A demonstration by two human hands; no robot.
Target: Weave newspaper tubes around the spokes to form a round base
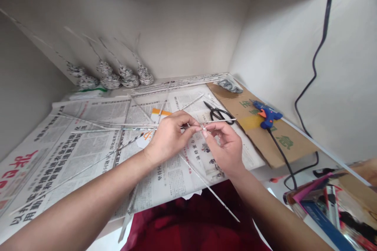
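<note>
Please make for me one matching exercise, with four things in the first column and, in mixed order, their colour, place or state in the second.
Things
1. Scissors
2. Glue gun
3. Four woven forms
4. Left hand

Descriptions
A. In a row near the back wall
B. Fingertips close to those of the right hand
C. Black, with loop handles
D. Mainly blue, on the cardboard

Pairs: 1-C, 2-D, 3-A, 4-B

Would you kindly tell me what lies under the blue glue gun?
Brown cardboard shows beneath the glue gun, with yellow tape alongside; whatever the glue gun covers cannot be seen.
</note>
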